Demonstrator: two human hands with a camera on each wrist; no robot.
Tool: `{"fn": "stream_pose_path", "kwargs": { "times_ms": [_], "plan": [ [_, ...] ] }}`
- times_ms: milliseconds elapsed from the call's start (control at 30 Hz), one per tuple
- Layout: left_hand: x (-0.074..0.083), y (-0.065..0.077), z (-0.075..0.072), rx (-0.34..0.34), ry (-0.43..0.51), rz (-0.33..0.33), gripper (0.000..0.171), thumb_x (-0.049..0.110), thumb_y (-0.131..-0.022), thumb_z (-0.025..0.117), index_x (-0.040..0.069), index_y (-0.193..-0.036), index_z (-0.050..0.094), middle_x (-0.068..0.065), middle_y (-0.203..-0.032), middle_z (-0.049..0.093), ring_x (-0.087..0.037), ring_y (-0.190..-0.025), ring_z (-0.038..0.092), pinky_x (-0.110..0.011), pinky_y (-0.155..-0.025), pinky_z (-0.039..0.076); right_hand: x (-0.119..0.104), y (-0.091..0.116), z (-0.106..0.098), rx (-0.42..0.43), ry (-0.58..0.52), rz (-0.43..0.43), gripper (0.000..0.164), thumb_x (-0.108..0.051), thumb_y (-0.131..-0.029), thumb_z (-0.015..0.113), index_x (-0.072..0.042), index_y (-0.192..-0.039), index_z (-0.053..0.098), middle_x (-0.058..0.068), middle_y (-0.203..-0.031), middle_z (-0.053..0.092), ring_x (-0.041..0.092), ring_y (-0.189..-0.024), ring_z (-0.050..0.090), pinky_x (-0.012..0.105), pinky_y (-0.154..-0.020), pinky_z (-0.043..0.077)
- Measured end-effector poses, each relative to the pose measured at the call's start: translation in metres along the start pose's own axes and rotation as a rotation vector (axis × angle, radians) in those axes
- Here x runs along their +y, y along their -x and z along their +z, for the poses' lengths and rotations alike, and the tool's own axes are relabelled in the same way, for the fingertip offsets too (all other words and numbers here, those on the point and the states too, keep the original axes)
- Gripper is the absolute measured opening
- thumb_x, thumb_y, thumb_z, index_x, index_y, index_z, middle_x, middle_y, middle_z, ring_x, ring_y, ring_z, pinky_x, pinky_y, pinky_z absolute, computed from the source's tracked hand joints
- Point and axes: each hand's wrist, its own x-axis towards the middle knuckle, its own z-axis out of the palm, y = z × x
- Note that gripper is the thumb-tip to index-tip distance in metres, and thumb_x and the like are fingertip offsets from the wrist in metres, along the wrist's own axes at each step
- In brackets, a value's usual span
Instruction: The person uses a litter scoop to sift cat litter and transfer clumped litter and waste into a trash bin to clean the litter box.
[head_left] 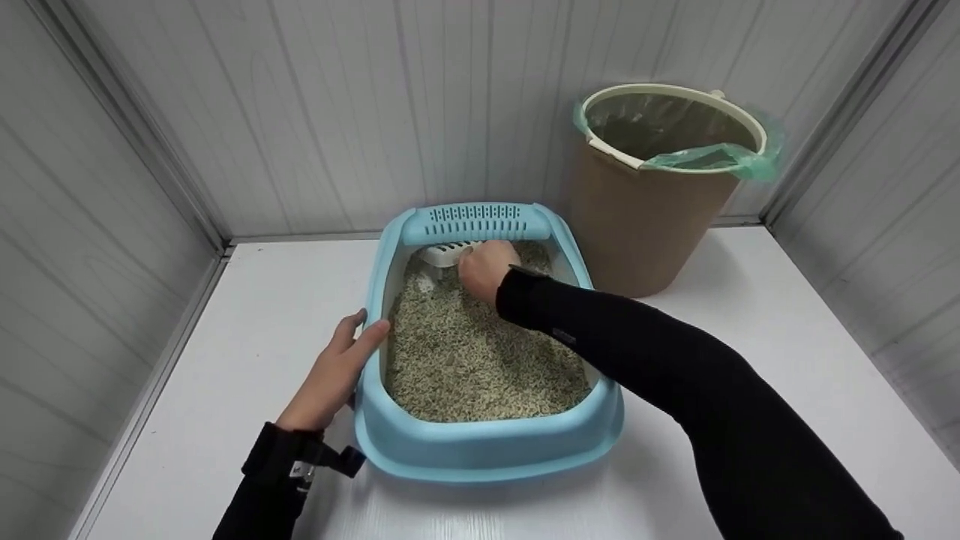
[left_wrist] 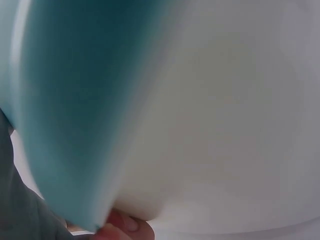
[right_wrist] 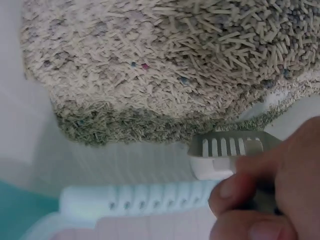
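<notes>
A light-blue litter box (head_left: pixel 487 454) with pale litter (head_left: pixel 480 375) in it stands on the white table. My left hand (head_left: pixel 334 375) grips its left rim, thumb over the top edge; in the left wrist view, fingertips (left_wrist: pixel 131 227) show below the blue rim (left_wrist: pixel 70 125). Inside the box near the far wall, my right hand (head_left: pixel 487 270) holds a white slotted litter scoop (head_left: pixel 442 255). The right wrist view shows the fingers curled around the scoop (right_wrist: pixel 212 167), which is by the far wall at the litter's edge. Its handle is mostly hidden by the hand.
A brown bin (head_left: pixel 637 225) lined with a green plastic bag (head_left: pixel 720 157) stands behind the box to the right, close to its rim. White panel walls (head_left: pixel 337 112) enclose the white table (head_left: pixel 285 292) at the back and both sides.
</notes>
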Motion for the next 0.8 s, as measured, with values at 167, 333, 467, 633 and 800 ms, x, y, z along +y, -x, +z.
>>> {"fn": "stream_pose_path", "kwargs": {
  "times_ms": [167, 333, 467, 633, 800],
  "plan": [
    [0.003, -0.001, -0.002, 0.010, -0.008, 0.002, 0.102, 0.076, -0.108, 0.055, 0.018, -0.181, 0.013, -0.030, -0.161, 0.048, -0.049, -0.131, 0.063, -0.056, -0.081, 0.061, 0.011, 0.012, -0.019, -0.139, 0.001, -0.071, 0.057, -0.017, -0.120, 0.055, -0.019, -0.071, 0.026, -0.003, -0.067, 0.017, 0.013, -0.061, 0.011, 0.034, -0.056, 0.016],
    [0.005, -0.001, -0.005, 0.014, -0.032, 0.001, 0.103, 0.076, -0.108, 0.053, 0.017, -0.181, 0.011, -0.031, -0.164, 0.045, -0.050, -0.137, 0.059, -0.058, -0.085, 0.059, 0.031, 0.031, -0.041, -0.251, -0.078, -0.171, 0.052, -0.024, -0.121, 0.055, -0.018, -0.071, 0.041, -0.001, -0.066, 0.027, 0.015, -0.061, 0.021, 0.037, -0.058, 0.023],
    [0.005, 0.001, -0.008, 0.015, -0.030, -0.005, 0.102, 0.076, -0.108, 0.052, 0.017, -0.181, 0.010, -0.031, -0.166, 0.042, -0.049, -0.139, 0.057, -0.058, -0.086, 0.059, 0.042, 0.047, -0.060, -0.363, -0.171, -0.265, 0.048, -0.025, -0.120, 0.055, -0.019, -0.074, 0.044, -0.001, -0.069, 0.030, 0.016, -0.065, 0.025, 0.040, -0.064, 0.027],
    [0.004, 0.002, -0.006, 0.007, -0.022, -0.013, 0.103, 0.077, -0.108, 0.052, 0.016, -0.181, 0.010, -0.031, -0.169, 0.039, -0.049, -0.141, 0.056, -0.058, -0.087, 0.059, 0.059, 0.064, -0.074, -0.443, -0.294, -0.283, 0.046, -0.011, -0.114, 0.059, -0.020, -0.075, 0.037, -0.002, -0.071, 0.025, 0.016, -0.065, 0.022, 0.041, -0.065, 0.026],
    [0.005, 0.003, -0.005, 0.003, -0.020, -0.012, 0.103, 0.076, -0.109, 0.052, 0.016, -0.181, 0.008, -0.031, -0.168, 0.040, -0.048, -0.140, 0.056, -0.058, -0.087, 0.059, 0.070, 0.066, -0.075, -0.272, -0.241, -0.213, 0.049, -0.011, -0.116, 0.057, -0.019, -0.073, 0.033, -0.002, -0.069, 0.023, 0.017, -0.065, 0.022, 0.041, -0.064, 0.025]
  ]
}}
